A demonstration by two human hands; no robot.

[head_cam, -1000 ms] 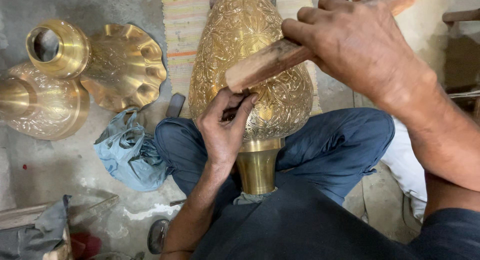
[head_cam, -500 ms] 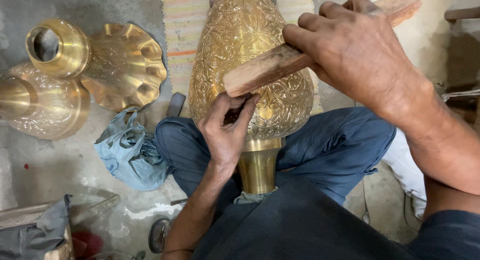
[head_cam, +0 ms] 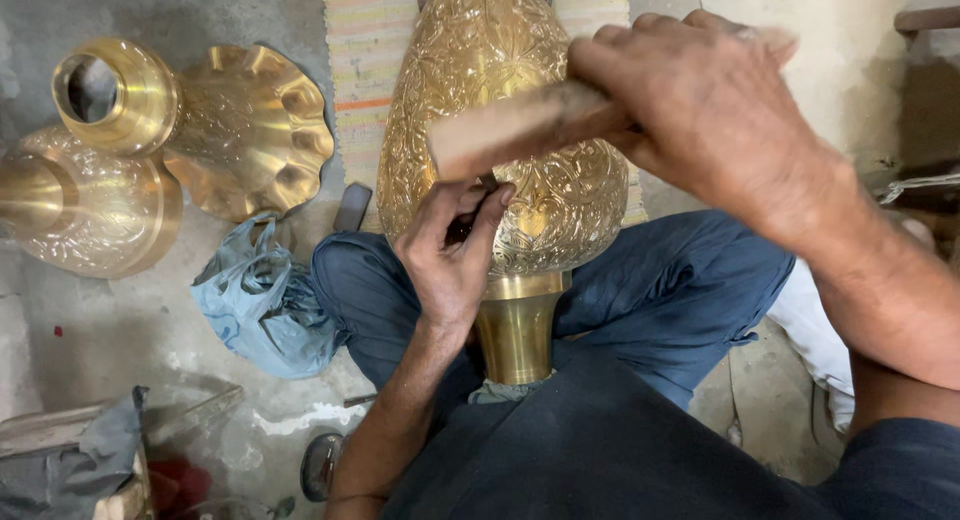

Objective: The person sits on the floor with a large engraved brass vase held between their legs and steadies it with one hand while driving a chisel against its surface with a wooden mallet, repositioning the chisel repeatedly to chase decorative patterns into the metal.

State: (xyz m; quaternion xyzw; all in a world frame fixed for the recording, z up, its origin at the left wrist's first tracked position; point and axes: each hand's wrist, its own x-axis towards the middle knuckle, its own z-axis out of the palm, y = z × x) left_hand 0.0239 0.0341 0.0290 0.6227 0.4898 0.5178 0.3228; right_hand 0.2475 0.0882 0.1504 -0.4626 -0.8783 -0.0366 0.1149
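Note:
A large engraved brass vase lies across my lap, its plain neck pointing toward me. My left hand rests on the vase's lower body and pinches a small dark chisel against the metal. My right hand grips a wooden mallet, whose blurred head sits right over the chisel's top end. My legs in blue trousers frame the vase on both sides.
On the concrete floor at left lie brass pieces: a round-mouthed vase part, a fluted flared piece and an engraved body. A crumpled blue cloth lies beside my left knee. A striped mat lies under the vase.
The mallet has swung down from a raised tilt onto the chisel. My left hand and the vase have stayed in place.

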